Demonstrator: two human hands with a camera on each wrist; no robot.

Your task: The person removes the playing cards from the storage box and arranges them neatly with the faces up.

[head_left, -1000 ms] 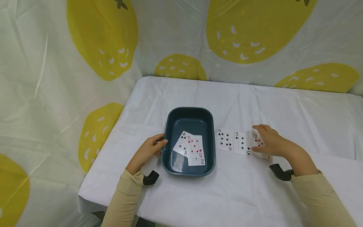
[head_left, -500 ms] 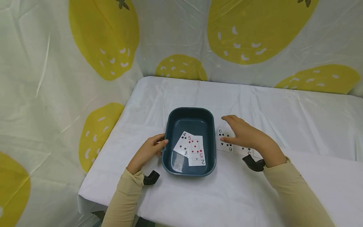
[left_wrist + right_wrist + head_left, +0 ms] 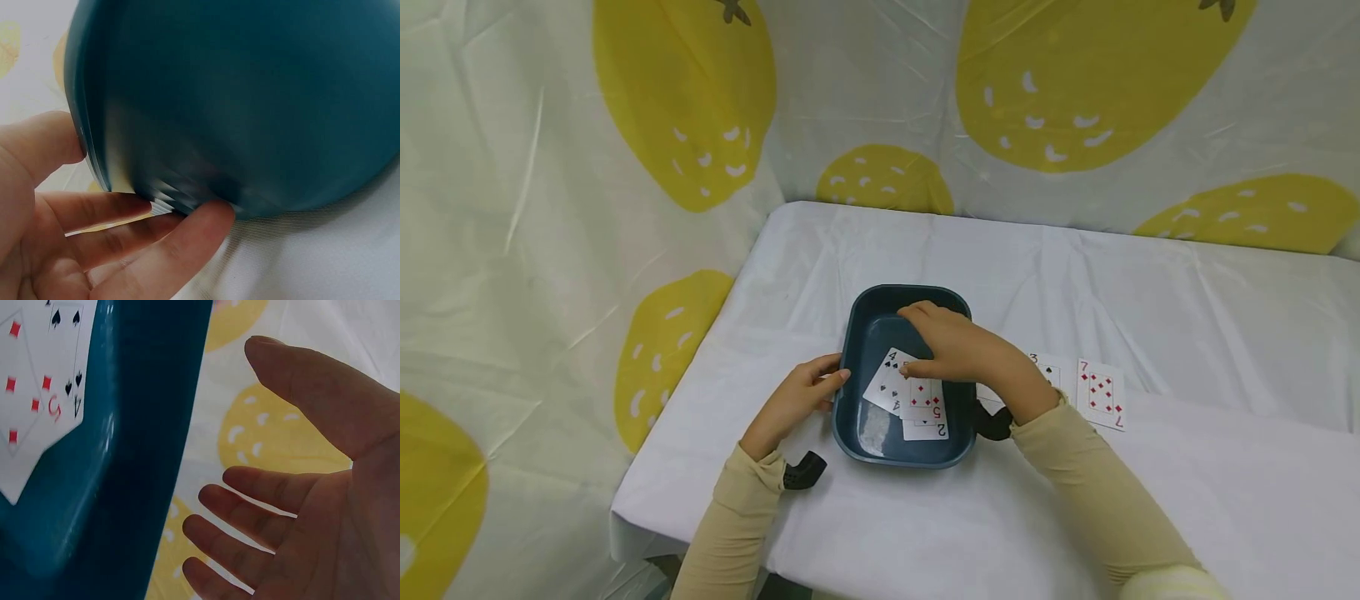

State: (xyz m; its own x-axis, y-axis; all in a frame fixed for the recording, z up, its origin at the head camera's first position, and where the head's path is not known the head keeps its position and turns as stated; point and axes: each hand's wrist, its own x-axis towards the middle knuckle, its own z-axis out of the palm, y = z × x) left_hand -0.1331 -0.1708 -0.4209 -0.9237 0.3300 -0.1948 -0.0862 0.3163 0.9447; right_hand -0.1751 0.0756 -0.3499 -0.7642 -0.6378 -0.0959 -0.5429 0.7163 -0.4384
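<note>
A dark blue rectangular plastic tub (image 3: 891, 461) stands on the table. My left hand (image 3: 797, 404) holds its left side, thumb at the rim and fingers against the outer wall (image 3: 250, 100). Inside lie overlapping playing cards: a four of spades (image 3: 882, 392), a five of diamonds (image 3: 921, 403) on top and a two (image 3: 925, 432), mostly covered. Over the tub's right part hovers my right hand (image 3: 958, 346), thumb and fingers spread with nothing between them. The right wrist view shows the bare palm (image 3: 325, 544) beside the tub wall.
Right of the tub, a row of face-up cards lies on the white cloth: a seven of diamonds (image 3: 1101, 393), a partly hidden three of spades (image 3: 1049, 369) and a card (image 3: 991, 395) mostly behind my right wrist. A lemon-print curtain (image 3: 880, 75) closes off the back and left.
My right hand has moved left from over the seven of diamonds, across the row, to above the tub, uncovering the seven. My left hand has stayed at the tub's side.
</note>
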